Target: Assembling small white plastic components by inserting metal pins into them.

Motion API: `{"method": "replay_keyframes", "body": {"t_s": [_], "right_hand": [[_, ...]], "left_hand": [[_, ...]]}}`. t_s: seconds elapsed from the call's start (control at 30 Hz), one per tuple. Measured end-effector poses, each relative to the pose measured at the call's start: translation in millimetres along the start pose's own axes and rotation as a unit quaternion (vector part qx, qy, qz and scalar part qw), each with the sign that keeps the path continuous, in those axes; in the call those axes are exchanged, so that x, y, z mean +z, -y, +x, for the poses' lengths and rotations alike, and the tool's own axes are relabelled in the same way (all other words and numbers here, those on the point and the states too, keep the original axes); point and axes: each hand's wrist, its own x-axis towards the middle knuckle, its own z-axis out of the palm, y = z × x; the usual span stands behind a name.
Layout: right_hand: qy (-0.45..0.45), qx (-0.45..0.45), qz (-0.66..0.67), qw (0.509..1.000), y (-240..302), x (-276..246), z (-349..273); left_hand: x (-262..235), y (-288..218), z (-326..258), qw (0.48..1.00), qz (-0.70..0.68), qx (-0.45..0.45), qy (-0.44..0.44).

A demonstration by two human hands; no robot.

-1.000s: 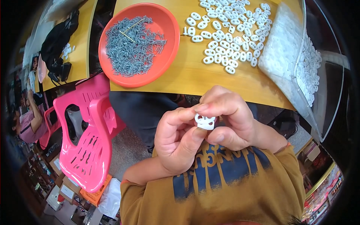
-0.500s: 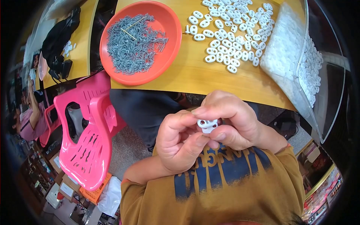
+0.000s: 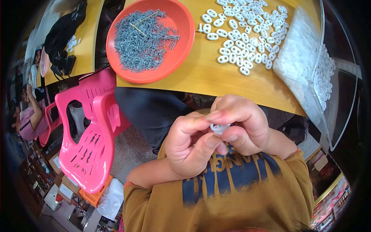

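White plastic clip point(image 3: 219, 128) | pinched between left hand point(image 3: 191, 149) and right hand point(image 3: 245, 125) off the table edge point(image 3: 201, 83) | risk: slips from fingertips, drops to floor.

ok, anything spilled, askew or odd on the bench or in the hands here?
Nothing spilled. One thing stands out: a thin yellowish stick lies across the grey screws in the orange dish, unlike the rest. The white plastic pieces lie loose on the table. Left hand and right hand pinch one small white piece.
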Motion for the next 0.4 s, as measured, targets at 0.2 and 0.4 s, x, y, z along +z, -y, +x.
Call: {"method": "replay_keyframes", "body": {"t_s": [0.2,0.4], "right_hand": [[-0.038,0.006,-0.037,0.999,1.9,0.9,2.1],[-0.043,-0.027,-0.062,0.997,-3.2,-2.1,4.4]], "left_hand": [[-6.2,5.0,1.6,1.0,0.023,0.016,0.006],[-8.4,6.8,8.0,0.996,0.078,0.029,0.026]]}}
